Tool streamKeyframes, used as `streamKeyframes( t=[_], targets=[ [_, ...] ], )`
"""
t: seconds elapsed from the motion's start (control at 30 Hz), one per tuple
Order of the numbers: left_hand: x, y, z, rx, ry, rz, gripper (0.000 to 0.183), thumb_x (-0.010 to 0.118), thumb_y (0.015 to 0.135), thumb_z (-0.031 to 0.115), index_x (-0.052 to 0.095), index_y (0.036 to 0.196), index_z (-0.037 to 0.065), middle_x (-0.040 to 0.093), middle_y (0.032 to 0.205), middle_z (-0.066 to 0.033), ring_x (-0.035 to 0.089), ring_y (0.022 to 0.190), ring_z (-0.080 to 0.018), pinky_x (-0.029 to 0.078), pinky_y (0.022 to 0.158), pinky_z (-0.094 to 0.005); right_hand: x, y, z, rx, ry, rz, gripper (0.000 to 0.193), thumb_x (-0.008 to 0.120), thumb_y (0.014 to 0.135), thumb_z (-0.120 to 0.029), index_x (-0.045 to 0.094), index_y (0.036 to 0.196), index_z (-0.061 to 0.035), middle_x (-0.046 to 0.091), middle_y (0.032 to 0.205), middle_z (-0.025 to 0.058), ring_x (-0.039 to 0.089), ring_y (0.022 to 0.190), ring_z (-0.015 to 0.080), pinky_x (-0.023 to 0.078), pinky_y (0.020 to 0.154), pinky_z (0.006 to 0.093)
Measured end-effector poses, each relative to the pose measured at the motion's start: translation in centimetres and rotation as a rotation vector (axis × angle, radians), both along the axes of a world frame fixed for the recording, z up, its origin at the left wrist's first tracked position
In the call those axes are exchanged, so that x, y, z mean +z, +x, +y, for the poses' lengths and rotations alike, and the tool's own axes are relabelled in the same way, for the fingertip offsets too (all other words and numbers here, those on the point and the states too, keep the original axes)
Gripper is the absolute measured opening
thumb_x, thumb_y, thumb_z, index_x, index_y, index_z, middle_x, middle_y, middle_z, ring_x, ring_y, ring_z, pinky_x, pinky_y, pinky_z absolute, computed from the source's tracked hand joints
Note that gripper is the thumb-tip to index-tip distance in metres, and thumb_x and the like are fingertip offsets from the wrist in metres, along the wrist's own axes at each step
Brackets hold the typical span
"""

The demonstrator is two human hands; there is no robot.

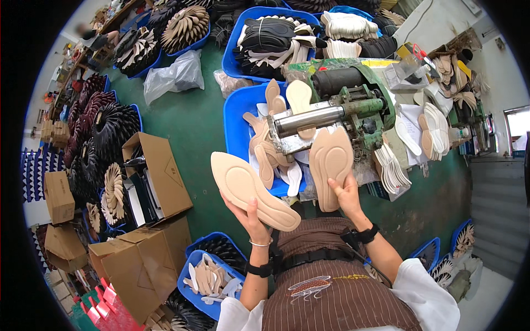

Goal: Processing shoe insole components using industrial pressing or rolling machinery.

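Now each hand grips 1 beige insole: left hand (pixel 249 216), right hand (pixel 348 193).

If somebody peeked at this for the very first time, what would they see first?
First, the two beige foam shoe insoles in the middle: the left hand holds one beige insole flat, and the right hand holds a second beige insole up to the shiny metal roller of a green machine. Behind the roller sits a blue plastic tub heaped with more insoles, on a green floor.

Head cam, looking down, close over lap; rim probably warped.
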State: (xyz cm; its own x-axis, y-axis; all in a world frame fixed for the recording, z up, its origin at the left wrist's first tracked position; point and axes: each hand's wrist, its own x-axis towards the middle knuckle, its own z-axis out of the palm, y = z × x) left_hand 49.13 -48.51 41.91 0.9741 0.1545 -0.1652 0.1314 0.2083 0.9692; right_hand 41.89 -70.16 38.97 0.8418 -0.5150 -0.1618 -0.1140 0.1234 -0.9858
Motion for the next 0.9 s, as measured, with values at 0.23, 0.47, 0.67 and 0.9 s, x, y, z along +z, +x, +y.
streamKeyframes(
  t=[0.23,0.47,0.67,0.9],
  targets=[
    [1.0,-0.5,-0.4,-0.103,-0.08,0.03,0.087,0.059,0.081,0.02,0.007,0.147,0.0,0.019,0.148,-0.0177,0.024,0.135,-0.0286,0.018,0.112,-0.0391,2.8,5.7,-1.5,0.049,-0.009,0.013,0.034,0.057,0.09,-0.006,0.048,0.122,0.0033,0.06,0.113,0.0091,0.056,0.106,0.0161,0.043,0.093,0.0298],
    [0.0,-0.8,0.0,-0.121,-0.081,0.04,0.091,0.062,0.079,0.022,0.006,0.148,0.0,0.019,0.148,-0.0185,0.023,0.136,-0.0288,0.017,0.112,-0.0393,1.8,2.7,0.4,0.125,0.367,0.262,0.022,0.051,0.094,-0.007,0.052,0.113,0.0034,0.066,0.092,0.0129,0.067,0.075,0.0197,0.055,0.066,0.0303],
    [2.0,-0.4,-1.6,-0.188,0.044,-0.072,0.099,0.066,0.08,0.03,0.0,0.149,0.004,0.017,0.149,-0.0188,0.022,0.137,-0.0291,0.017,0.112,-0.0393,4.9,7.8,-0.4,0.135,0.31,0.265,0.022,0.056,0.093,-0.015,0.056,0.107,0.0024,0.066,0.086,0.0105,0.066,0.073,0.0158,0.054,0.063,0.0278],
    [0.9,-1.0,-3.0,-0.217,-0.128,-0.084,0.113,0.071,0.077,0.049,-0.006,0.148,0.006,0.018,0.148,-0.0186,0.024,0.136,-0.0297,0.021,0.111,-0.0413,11.4,4.7,4.5,0.473,-0.365,0.175,0.076,0.086,0.059,-0.038,0.052,0.115,0.0017,0.063,0.102,0.0177,0.063,0.094,0.0285,0.049,0.083,0.037]
  ],
)
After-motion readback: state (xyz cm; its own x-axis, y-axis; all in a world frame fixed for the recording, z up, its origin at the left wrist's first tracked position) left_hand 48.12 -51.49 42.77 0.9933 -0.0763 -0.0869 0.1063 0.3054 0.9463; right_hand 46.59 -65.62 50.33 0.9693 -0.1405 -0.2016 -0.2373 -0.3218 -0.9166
